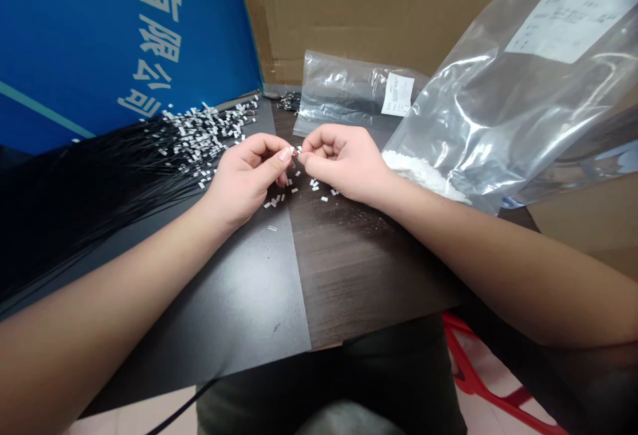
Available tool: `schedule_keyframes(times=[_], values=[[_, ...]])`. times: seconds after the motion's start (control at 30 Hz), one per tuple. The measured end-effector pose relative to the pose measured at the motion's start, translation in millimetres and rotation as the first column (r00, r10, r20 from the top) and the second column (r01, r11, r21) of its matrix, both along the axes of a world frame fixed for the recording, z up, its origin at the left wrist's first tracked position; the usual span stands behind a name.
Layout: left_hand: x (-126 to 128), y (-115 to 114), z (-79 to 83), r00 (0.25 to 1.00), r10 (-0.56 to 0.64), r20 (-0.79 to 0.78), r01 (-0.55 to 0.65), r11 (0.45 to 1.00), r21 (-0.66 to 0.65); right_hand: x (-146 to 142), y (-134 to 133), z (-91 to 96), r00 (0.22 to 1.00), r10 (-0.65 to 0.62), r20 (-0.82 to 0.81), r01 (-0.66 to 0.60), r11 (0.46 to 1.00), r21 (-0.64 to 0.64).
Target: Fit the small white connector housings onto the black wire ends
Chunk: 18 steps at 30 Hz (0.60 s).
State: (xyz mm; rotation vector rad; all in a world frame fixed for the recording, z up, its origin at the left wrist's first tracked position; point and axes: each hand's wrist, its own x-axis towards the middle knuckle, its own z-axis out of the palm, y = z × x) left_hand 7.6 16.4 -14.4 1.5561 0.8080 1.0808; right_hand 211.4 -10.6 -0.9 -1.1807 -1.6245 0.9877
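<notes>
My left hand (248,173) is closed in a pinch, thumb against bent fingers, over the middle of the table. Facing it, my right hand (346,161) also pinches with thumb and index finger. The fingertips of both hands almost meet around something tiny, with a bit of white and red showing; its kind is too small to tell. Below and around the fingers lie several loose small white plastic pieces (324,199). To the left of my left hand spreads a big bundle of black cables (100,189), their ends bearing small white connectors (204,133).
A large clear plastic bag (468,109) with white pieces (423,173) at its mouth stands right of my right hand. Behind lies a flatter labelled bag (343,89) beside dark cable ends (289,101). A cardboard box (359,10) and a blue panel (199,30) bound the table's (349,275) back.
</notes>
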Motion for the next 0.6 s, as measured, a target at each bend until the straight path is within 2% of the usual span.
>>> schedule_keyframes(times=[0.6], values=[[0.6, -2.9, 3.3, 0.993, 0.037, -0.11, -0.028, 0.997, 0.078, -0.7, -0.9, -2.0, 0.998, -0.019, 0.053, 0.017, 0.999, 0.047]])
